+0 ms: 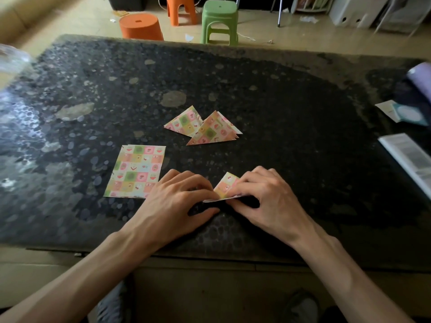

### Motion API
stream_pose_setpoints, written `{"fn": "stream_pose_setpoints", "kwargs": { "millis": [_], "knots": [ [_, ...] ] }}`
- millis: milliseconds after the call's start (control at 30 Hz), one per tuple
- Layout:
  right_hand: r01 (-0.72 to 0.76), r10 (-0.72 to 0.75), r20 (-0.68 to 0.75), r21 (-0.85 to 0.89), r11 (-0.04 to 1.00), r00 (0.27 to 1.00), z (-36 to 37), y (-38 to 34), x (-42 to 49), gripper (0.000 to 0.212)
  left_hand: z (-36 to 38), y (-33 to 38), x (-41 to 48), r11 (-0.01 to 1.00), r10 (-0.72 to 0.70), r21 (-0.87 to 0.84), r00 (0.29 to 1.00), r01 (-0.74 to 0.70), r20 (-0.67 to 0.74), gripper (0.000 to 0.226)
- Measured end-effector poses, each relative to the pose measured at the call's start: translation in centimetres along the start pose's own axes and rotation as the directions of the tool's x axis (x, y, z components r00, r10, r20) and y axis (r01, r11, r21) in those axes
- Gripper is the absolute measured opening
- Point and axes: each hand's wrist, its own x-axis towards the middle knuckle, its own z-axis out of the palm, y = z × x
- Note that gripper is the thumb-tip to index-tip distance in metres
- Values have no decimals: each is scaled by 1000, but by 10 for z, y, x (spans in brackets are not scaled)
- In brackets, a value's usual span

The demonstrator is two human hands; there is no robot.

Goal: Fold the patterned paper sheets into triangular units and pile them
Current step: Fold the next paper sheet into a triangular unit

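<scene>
Your left hand [177, 199] and right hand [268, 197] meet near the front edge of the table [291, 108], both on one partly folded sheet [227, 184]. The left fingers [200, 183] are curled together and grip the sheet's left edge. The right fingers [242, 190] are curled over its right part and pinch it. One patterned corner of the sheet stands up between your hands, and its lower edge is lifted slightly off the table.

The stack of flat sheets [136, 171] lies just beside your left hand, pattern side up, its near right corner hidden under the hand. The folded triangular units [203, 127] lie farther out toward the table's middle, in two overlapping groups that touch each other. How many there are cannot be told.

At the right edge of the table lie an open booklet [410, 157] and a white and teal card [401, 113]. On the floor beyond the table stand a green stool [219, 19] and two orange stools [141, 26].
</scene>
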Motion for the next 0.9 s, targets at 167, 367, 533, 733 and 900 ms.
{"fn": "stream_pose_setpoints", "kwargs": {
  "millis": [167,367,533,733,900],
  "knots": [
    [-103,84,115,173,980,990,-2,-1,2,20,1,-4,0,997,-66,-47,998,66,0,28],
    [-247,225,110,265,932,968,-1,6,3,18,-4,-6,7,934,-284,-196,954,298,97,30],
    [-331,320,87,268,905,944,2,-1,6,15,-2,-4,9,938,-307,-126,942,323,132,32],
    [-406,425,-49,214,888,904,9,-7,7,10,-1,0,12,948,-309,-48,945,315,109,36],
    [-422,437,-76,153,893,896,12,-11,9,8,-1,0,12,945,-315,-56,944,322,101,34]
  ]
}}
